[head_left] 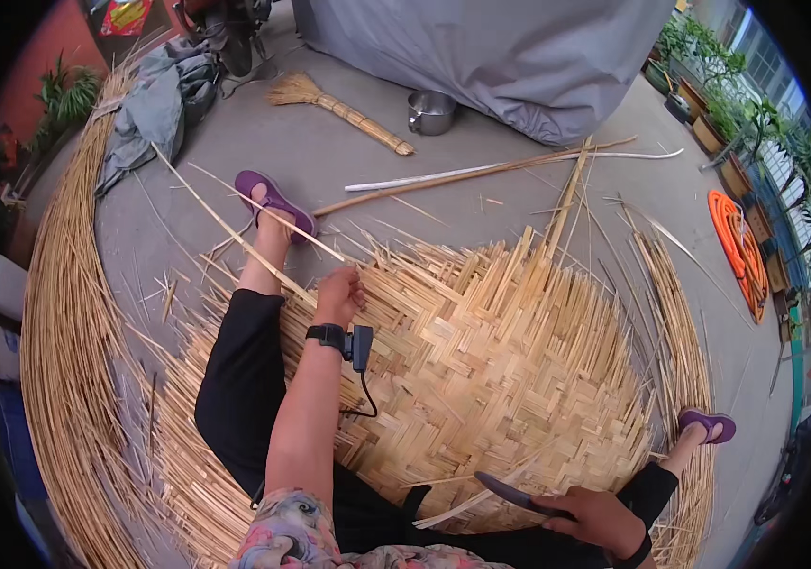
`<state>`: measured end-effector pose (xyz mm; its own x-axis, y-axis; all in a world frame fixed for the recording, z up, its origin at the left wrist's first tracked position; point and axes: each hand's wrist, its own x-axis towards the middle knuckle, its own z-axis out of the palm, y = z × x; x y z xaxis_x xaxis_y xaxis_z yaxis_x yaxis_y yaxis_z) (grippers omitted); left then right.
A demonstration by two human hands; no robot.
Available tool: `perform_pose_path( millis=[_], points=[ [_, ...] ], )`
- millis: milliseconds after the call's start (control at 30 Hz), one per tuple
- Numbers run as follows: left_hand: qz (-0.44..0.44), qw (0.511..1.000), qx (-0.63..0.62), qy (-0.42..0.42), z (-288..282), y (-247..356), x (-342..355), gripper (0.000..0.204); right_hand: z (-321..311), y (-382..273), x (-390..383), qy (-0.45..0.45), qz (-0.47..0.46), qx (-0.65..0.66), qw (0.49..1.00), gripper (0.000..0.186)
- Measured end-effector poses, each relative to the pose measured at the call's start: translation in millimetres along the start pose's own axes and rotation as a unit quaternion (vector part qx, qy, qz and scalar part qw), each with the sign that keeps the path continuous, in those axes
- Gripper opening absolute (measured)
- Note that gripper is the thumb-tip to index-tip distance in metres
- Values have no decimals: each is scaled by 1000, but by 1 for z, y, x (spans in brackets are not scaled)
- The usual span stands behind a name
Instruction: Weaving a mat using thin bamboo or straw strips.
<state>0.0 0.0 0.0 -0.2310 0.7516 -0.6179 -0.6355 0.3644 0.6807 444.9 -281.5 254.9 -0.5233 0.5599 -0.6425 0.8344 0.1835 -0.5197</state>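
Note:
My left hand is closed over the left part of a woven reed mat, with a black band and small device on its wrist. A long pale reed strip runs up and left from that hand toward the grey cloth. A second, thinner strip ends by its fingers. My right hand grips the handle of a knife, its dark blade pointing left over the mat's near edge. Loose pale strips lie beneath the blade. The mat has a herringbone weave and ragged, unwoven ends around its edges.
A tall bundle of reeds curves along the left, and a smaller bundle lies right. Beyond the mat are a straw broom, a metal pot and a grey cover. An orange hose lies coiled beside potted plants.

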Motion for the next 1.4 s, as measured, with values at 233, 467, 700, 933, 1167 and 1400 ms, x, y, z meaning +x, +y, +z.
perform_pose_path(
  millis=[233,467,700,933,1167,1400],
  points=[
    [145,989,12,-33,10,16,-25,19,-89,-11,143,88,5,-36,995,48],
    [151,987,44,-20,7,7,-9,9,-144,-6,321,143,-149,-336,919,49],
    [174,983,54,-3,3,-12,-3,18,-161,-6,441,143,-136,-293,935,51],
    [305,912,258,-90,46,16,-59,15,-170,-10,460,-26,-127,-161,978,53],
    [131,947,205,-210,57,52,-119,29,-135,-66,355,265,-135,-326,898,22],
    [-25,947,95,-306,50,-37,-195,28,-32,-57,242,130,-33,656,743,35]
  ],
)
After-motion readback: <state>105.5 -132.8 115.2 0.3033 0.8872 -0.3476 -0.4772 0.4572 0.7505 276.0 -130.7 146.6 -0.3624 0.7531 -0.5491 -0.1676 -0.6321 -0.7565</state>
